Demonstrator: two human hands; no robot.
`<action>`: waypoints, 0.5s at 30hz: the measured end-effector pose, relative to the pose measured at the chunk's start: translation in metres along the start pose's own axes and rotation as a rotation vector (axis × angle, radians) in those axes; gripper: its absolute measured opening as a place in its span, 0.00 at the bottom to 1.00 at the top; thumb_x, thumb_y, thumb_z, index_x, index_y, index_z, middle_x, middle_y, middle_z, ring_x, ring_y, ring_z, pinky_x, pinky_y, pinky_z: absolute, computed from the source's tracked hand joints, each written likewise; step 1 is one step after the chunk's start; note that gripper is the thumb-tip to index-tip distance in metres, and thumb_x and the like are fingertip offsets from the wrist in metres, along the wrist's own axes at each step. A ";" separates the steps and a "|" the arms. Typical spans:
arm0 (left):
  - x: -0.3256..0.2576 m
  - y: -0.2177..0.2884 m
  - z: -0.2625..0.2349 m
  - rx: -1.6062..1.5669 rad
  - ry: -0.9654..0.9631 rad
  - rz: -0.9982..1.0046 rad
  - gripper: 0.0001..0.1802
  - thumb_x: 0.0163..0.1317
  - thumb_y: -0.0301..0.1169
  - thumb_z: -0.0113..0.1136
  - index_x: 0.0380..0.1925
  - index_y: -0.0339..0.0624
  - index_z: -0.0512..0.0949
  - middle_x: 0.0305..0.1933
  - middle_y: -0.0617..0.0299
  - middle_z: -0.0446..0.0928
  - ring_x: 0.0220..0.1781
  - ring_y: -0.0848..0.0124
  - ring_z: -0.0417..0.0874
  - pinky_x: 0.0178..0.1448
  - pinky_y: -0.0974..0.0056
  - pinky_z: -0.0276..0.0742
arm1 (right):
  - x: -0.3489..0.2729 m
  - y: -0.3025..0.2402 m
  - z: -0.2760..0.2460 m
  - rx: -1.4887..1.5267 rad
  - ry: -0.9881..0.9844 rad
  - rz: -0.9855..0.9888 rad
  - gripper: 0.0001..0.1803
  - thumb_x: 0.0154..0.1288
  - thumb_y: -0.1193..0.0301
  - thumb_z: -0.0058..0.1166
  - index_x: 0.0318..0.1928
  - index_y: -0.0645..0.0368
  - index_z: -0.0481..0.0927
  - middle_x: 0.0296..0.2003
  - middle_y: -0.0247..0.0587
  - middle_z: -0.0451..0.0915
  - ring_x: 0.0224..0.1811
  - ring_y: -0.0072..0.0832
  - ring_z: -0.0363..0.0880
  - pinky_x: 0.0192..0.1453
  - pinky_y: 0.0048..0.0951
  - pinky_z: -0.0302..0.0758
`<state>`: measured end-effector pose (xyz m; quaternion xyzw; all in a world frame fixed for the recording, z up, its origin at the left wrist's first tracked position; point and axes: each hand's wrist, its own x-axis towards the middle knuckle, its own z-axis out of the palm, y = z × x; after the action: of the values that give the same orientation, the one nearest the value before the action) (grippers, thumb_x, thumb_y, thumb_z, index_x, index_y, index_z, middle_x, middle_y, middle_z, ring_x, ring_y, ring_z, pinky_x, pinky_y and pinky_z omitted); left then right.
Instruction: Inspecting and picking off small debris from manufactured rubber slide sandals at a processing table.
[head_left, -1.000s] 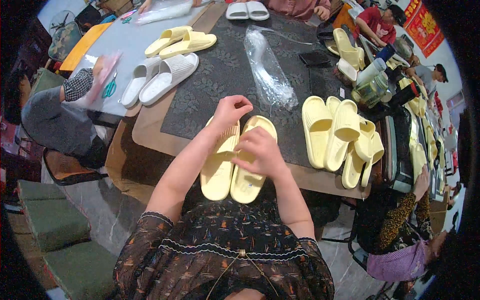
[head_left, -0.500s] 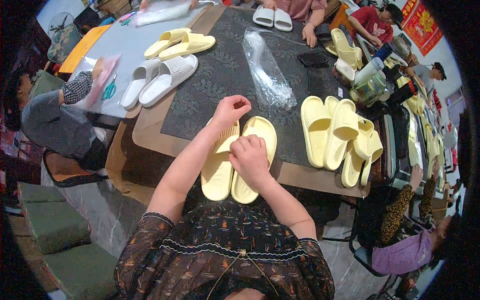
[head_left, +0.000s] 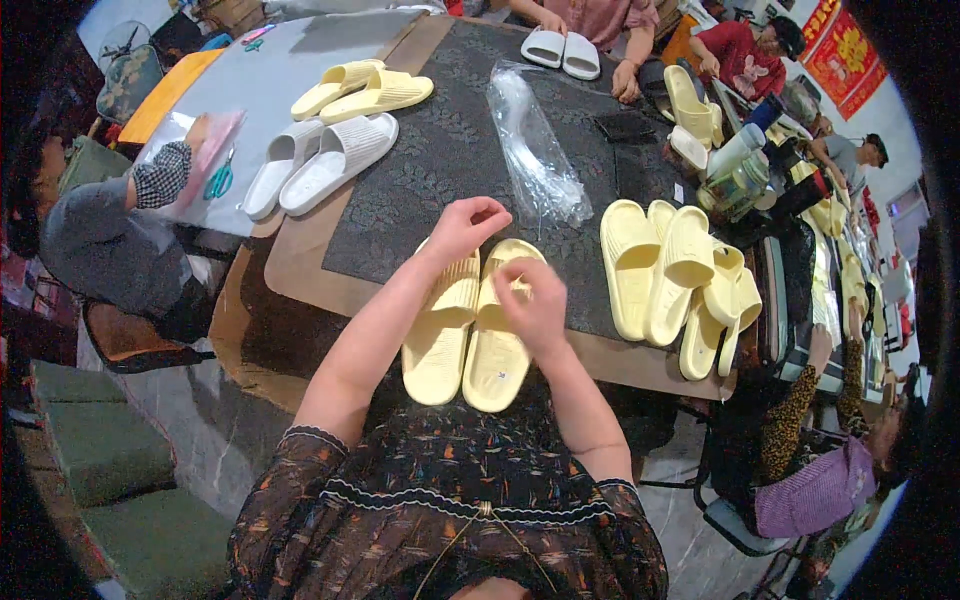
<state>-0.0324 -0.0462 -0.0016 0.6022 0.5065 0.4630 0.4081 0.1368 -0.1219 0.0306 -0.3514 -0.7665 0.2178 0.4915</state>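
Right in front of me, a pair of pale yellow slide slippers rests side by side at the table's near edge, the left slipper (head_left: pixel 434 362) and the right slipper (head_left: pixel 497 350). A tiny whitish mark (head_left: pixel 502 376) shows on the right one's footbed. My left hand (head_left: pixel 470 230) hovers over the far end of the left slipper, its fingertips pinched together; anything between them is too small to name. Above the right slipper's strap, my right hand (head_left: pixel 535 305) is raised with its fingers curled in, slightly blurred, hiding part of the strap.
Several more yellow slippers (head_left: pixel 632 270) stand to the right, and a yellow pair (head_left: pixel 378 96) and a white pair (head_left: pixel 340 165) to the left. A clear plastic bag (head_left: pixel 535 150) lies ahead. Teal scissors (head_left: pixel 220 178) and bottles (head_left: pixel 735 180) flank the table; other people sit around it.
My right hand has lifted off the right slipper and moved up and right, uncovering the small mark on its footbed. My left hand has shifted slightly right, still pinched.
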 end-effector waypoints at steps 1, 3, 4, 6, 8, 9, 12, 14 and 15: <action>0.000 -0.001 -0.001 0.001 0.002 0.001 0.12 0.59 0.36 0.62 0.35 0.37 0.82 0.27 0.65 0.80 0.31 0.79 0.78 0.39 0.70 0.75 | 0.009 0.006 -0.002 0.059 0.024 0.078 0.05 0.54 0.74 0.62 0.30 0.61 0.79 0.27 0.36 0.80 0.30 0.27 0.78 0.36 0.26 0.72; 0.002 -0.001 -0.002 -0.170 -0.079 0.031 0.13 0.63 0.36 0.56 0.32 0.36 0.81 0.29 0.67 0.78 0.33 0.79 0.76 0.40 0.71 0.72 | 0.024 0.015 -0.004 0.117 0.052 0.154 0.06 0.56 0.73 0.62 0.31 0.61 0.80 0.27 0.35 0.81 0.30 0.22 0.77 0.36 0.24 0.71; 0.001 -0.001 -0.003 -0.169 -0.079 0.035 0.13 0.63 0.36 0.56 0.32 0.36 0.81 0.29 0.67 0.78 0.33 0.79 0.76 0.40 0.71 0.72 | 0.030 0.020 -0.004 0.145 -0.018 0.255 0.06 0.57 0.72 0.61 0.32 0.62 0.80 0.27 0.35 0.81 0.29 0.20 0.77 0.35 0.23 0.72; -0.003 0.002 -0.004 -0.259 -0.191 0.054 0.15 0.63 0.36 0.51 0.29 0.36 0.80 0.28 0.67 0.78 0.33 0.78 0.76 0.41 0.70 0.71 | 0.036 0.032 -0.001 0.169 -0.082 0.353 0.06 0.59 0.72 0.60 0.33 0.62 0.81 0.27 0.35 0.81 0.29 0.18 0.77 0.35 0.22 0.73; -0.003 0.004 -0.007 -0.175 -0.217 0.119 0.15 0.62 0.35 0.50 0.29 0.35 0.80 0.28 0.67 0.78 0.34 0.77 0.75 0.42 0.69 0.71 | 0.038 0.041 0.002 0.332 -0.079 0.466 0.08 0.62 0.70 0.58 0.33 0.64 0.81 0.26 0.32 0.81 0.29 0.14 0.76 0.35 0.20 0.73; -0.004 0.007 -0.007 -0.187 -0.247 0.121 0.14 0.62 0.34 0.52 0.28 0.35 0.80 0.28 0.67 0.77 0.34 0.78 0.75 0.41 0.70 0.70 | 0.037 0.043 0.002 0.372 -0.087 0.481 0.08 0.64 0.70 0.58 0.33 0.64 0.80 0.28 0.31 0.81 0.31 0.13 0.76 0.35 0.18 0.72; -0.004 0.006 -0.007 -0.281 -0.298 0.059 0.13 0.61 0.36 0.56 0.29 0.36 0.80 0.28 0.67 0.78 0.33 0.80 0.74 0.38 0.71 0.70 | 0.030 0.047 0.012 0.493 -0.005 0.481 0.08 0.64 0.71 0.57 0.34 0.64 0.79 0.28 0.31 0.80 0.30 0.14 0.75 0.35 0.18 0.72; 0.002 0.009 -0.007 -0.148 -0.384 -0.062 0.14 0.59 0.39 0.59 0.31 0.37 0.80 0.27 0.67 0.77 0.32 0.80 0.75 0.37 0.71 0.71 | 0.026 0.054 0.012 0.508 0.037 0.479 0.07 0.64 0.71 0.56 0.35 0.64 0.78 0.28 0.30 0.79 0.30 0.14 0.75 0.35 0.18 0.72; 0.003 0.015 -0.007 -0.149 -0.389 -0.060 0.14 0.59 0.39 0.59 0.31 0.37 0.80 0.27 0.67 0.77 0.32 0.80 0.75 0.37 0.71 0.71 | 0.025 0.058 0.010 0.520 0.083 0.478 0.06 0.65 0.72 0.56 0.35 0.63 0.77 0.28 0.30 0.79 0.30 0.13 0.74 0.36 0.18 0.71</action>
<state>-0.0355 -0.0450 0.0147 0.6330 0.4002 0.3619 0.5551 0.1396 -0.0646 0.0015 -0.3926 -0.5606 0.5002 0.5304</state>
